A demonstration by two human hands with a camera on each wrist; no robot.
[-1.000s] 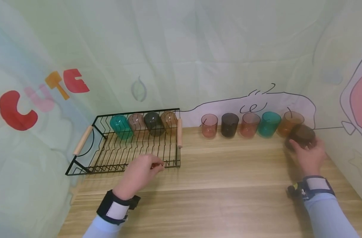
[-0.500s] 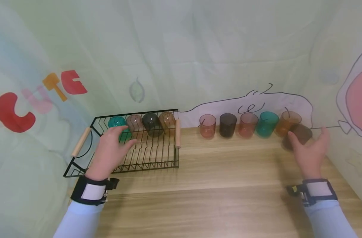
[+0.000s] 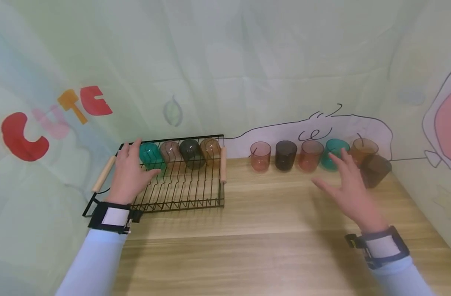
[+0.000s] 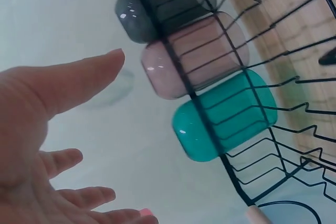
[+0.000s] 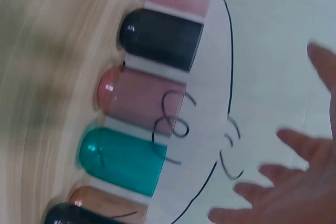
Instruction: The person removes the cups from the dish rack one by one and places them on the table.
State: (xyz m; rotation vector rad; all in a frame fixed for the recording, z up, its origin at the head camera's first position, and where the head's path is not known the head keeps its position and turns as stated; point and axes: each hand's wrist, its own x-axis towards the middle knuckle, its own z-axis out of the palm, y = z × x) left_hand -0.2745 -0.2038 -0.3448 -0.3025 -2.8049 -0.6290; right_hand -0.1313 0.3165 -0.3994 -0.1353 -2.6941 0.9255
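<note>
My left hand hovers with spread fingers by the left end of a black wire rack, close to an upside-down teal cup. In the left wrist view a gap shows between hand and cup. Beside that cup in the rack stand a pinkish cup, a dark grey cup and an amber cup, all upside down. My right hand is held in the air, fingers apart and holding nothing, in front of an upright teal cup and an amber cup. A dark brown cup stands to its right.
Further left in the upright row are a pink cup, a dark cup and a reddish cup. The rack has wooden handles. A printed cloth hangs behind the wooden table.
My right hand has let go of the dark brown cup and moved left. My left hand has moved left and up to the rack's teal cup, its fingers opening out.
</note>
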